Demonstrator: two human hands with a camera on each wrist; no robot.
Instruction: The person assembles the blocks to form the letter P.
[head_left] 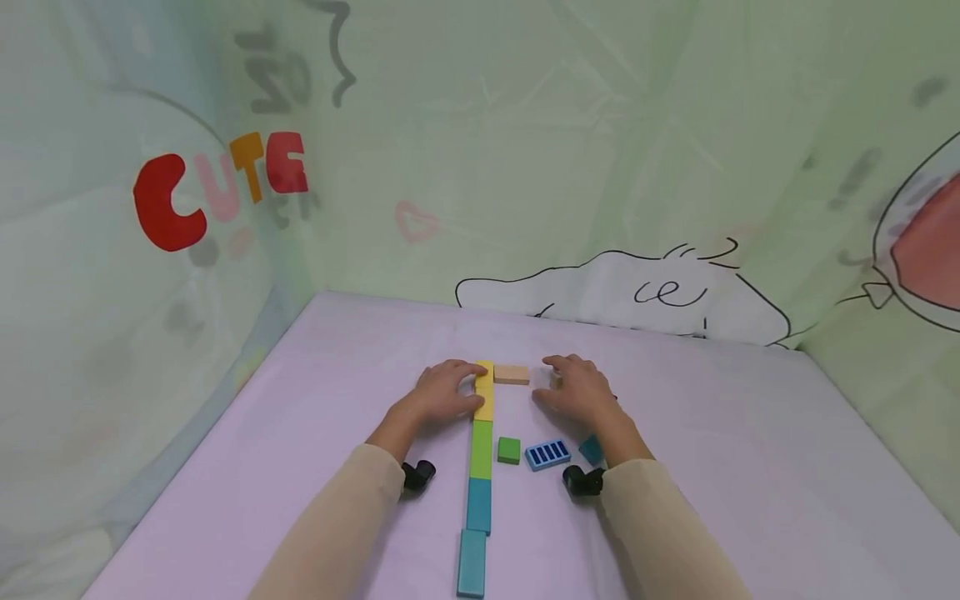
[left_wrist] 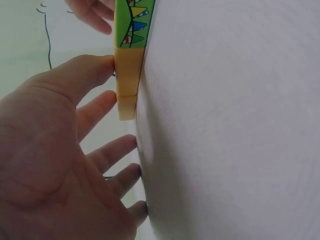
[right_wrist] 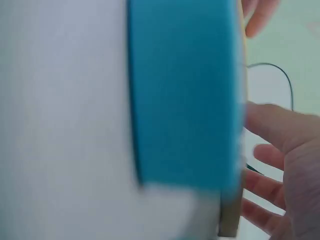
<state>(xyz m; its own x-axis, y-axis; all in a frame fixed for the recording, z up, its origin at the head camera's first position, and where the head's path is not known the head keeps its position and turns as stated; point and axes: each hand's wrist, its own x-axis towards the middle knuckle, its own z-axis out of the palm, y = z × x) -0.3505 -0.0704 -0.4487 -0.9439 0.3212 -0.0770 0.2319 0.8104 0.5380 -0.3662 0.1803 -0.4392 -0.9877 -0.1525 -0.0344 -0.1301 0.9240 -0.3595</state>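
Observation:
A straight row of blocks runs away from me, with yellow blocks (head_left: 485, 402) at its far end. Beyond a light green block (head_left: 482, 450) and a teal block (head_left: 479, 505), a second teal block (head_left: 472, 563) ends the row, slightly offset. My left hand (head_left: 444, 390) has its thumb and index fingertips at the yellow blocks; in the left wrist view the other fingers spread apart. A tan block (head_left: 512, 375) lies crosswise at the row's far end. To its right, my right hand (head_left: 576, 390) is held with loosely bent fingers, nothing seen between them.
Right of the row lie a small green block (head_left: 509, 451), a blue block with dark stripes (head_left: 548, 455) and a teal block (head_left: 591, 450) partly behind the right forearm. A printed cloth wall (head_left: 525, 167) rises behind the lilac table (head_left: 360, 333).

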